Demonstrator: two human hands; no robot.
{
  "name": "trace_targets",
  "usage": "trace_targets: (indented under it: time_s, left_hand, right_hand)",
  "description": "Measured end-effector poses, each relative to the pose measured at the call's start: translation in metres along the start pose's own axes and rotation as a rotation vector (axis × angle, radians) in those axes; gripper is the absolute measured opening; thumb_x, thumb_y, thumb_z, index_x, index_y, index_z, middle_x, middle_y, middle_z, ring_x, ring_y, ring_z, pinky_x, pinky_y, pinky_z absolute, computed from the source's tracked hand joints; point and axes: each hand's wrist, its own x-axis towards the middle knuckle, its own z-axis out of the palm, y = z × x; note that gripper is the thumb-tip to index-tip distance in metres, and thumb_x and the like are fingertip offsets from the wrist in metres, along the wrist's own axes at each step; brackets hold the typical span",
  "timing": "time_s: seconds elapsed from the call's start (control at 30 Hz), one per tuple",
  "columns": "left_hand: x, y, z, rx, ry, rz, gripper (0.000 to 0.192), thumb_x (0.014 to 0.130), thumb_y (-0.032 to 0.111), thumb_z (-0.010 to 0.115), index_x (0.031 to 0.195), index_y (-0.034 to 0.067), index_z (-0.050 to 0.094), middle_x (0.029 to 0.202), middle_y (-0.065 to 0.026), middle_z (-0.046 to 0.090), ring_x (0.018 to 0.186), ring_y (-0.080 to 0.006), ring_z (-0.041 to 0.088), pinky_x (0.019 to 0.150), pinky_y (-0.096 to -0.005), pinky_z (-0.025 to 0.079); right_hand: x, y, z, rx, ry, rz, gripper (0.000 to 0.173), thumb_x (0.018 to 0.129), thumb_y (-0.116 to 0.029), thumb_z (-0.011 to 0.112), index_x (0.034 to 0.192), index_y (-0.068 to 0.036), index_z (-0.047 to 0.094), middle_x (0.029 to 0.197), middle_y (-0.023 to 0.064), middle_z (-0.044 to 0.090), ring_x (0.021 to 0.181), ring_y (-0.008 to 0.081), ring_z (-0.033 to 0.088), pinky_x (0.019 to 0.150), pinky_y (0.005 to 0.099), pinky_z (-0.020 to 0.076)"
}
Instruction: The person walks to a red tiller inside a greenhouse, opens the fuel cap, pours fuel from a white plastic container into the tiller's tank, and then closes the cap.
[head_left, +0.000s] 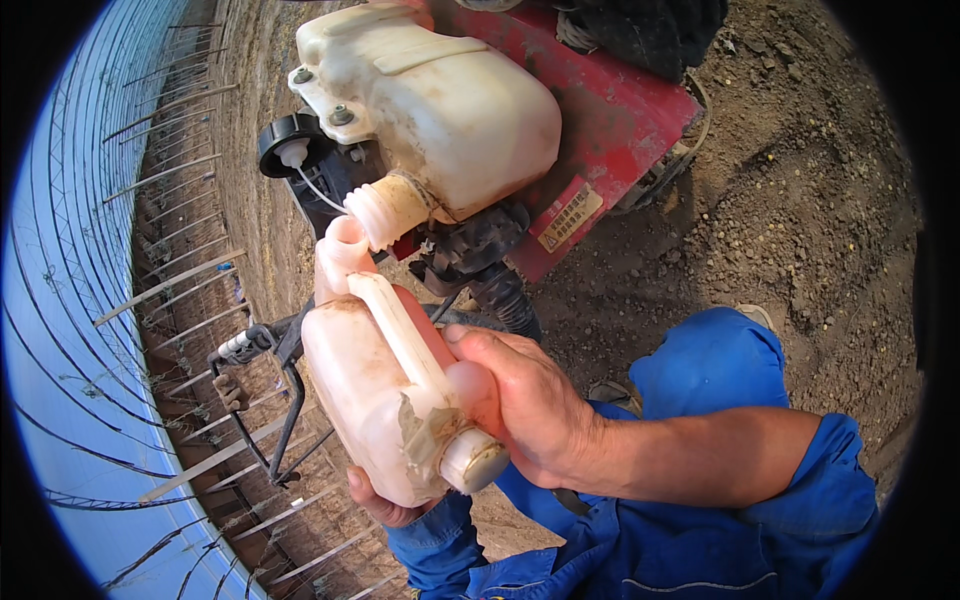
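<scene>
I hold a translucent plastic mixing bottle (356, 367) with a moulded bar handle (397, 330) in both hands. My right hand (525, 397) grips its side, thumb on top; the fingers beneath are mostly hidden. My left hand (379, 502) supports the lower end, with most of it out of sight under the bottle. The bottle's open mouth (349, 232) is right beside the threaded filler neck (386, 210) of a white plastic tank (465, 112). Whether they touch, or liquid flows, I cannot tell. A white cap (474, 459) closes the bottle's near spout, where torn tape (427, 431) clings.
A black screw cap (285, 142) hangs from a thin white tether left of the neck. Red sheet metal (622, 142) with a warning label (570, 214), a black corrugated hose (506, 300) and a metal-rod frame (277, 420) surround the work. Plastic sheeting (82, 300) curves along the left.
</scene>
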Motion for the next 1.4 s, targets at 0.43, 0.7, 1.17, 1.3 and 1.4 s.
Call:
trace_targets:
  time_s: [0.43, 0.7, 1.17, 1.3, 1.4]
  left_hand:
    - [0.001, 0.002, -0.001, 0.052, -0.064, 0.009, 0.075, 0.101, 0.054, 0.057, 0.154, 0.005, 0.037, 0.142, -0.0229, 0.057, 0.116, -0.0403, 0.068, 0.077, -0.0582, 0.069]
    - [-0.002, -0.002, 0.006, -0.016, 0.042, 0.022, 0.074, 0.101, 0.055, 0.056, 0.154, 0.006, 0.038, 0.142, -0.0217, 0.057, 0.115, -0.0384, 0.068, 0.076, -0.0545, 0.069]
    - [-0.001, 0.002, 0.01, 0.107, -0.009, -0.016, 0.075, 0.101, 0.06, 0.05, 0.154, 0.008, 0.037, 0.138, -0.0236, 0.059, 0.1, -0.0393, 0.073, 0.063, -0.053, 0.07]
    - [-0.004, 0.0, 0.015, -0.027, 0.136, -0.002, 0.075, 0.102, 0.059, 0.048, 0.155, 0.008, 0.037, 0.138, -0.0244, 0.058, 0.103, -0.0392, 0.073, 0.063, -0.0528, 0.07]
    - [-0.004, 0.0, 0.017, -0.005, 0.112, -0.003, 0.074, 0.102, 0.058, 0.048, 0.155, 0.007, 0.036, 0.139, -0.0246, 0.058, 0.103, -0.0392, 0.073, 0.063, -0.0523, 0.07]
  right_hand:
    - [0.001, 0.003, 0.001, 0.025, 0.031, -0.021, 0.035, 0.106, -0.031, 0.049, 0.109, -0.001, 0.068, 0.103, 0.0059, 0.066, 0.096, 0.0131, 0.059, 0.089, 0.0305, 0.0493]
    - [0.0, 0.001, 0.002, 0.023, 0.026, -0.019, 0.036, 0.106, -0.031, 0.049, 0.111, -0.001, 0.068, 0.104, 0.0063, 0.067, 0.097, 0.0132, 0.06, 0.09, 0.0306, 0.0494]
    - [-0.002, -0.002, 0.004, 0.037, 0.015, 0.0, 0.033, 0.106, -0.029, 0.047, 0.109, -0.003, 0.067, 0.103, 0.0051, 0.066, 0.096, 0.0123, 0.059, 0.088, 0.0303, 0.0493]
    - [-0.002, -0.003, 0.004, 0.034, 0.025, 0.003, 0.033, 0.105, -0.029, 0.048, 0.108, -0.003, 0.067, 0.103, 0.0051, 0.066, 0.096, 0.0125, 0.059, 0.088, 0.0304, 0.0494]
    - [-0.002, -0.003, 0.004, 0.03, 0.022, 0.004, 0.034, 0.105, -0.029, 0.047, 0.112, -0.002, 0.067, 0.105, 0.0059, 0.067, 0.097, 0.0133, 0.06, 0.089, 0.0309, 0.0496]
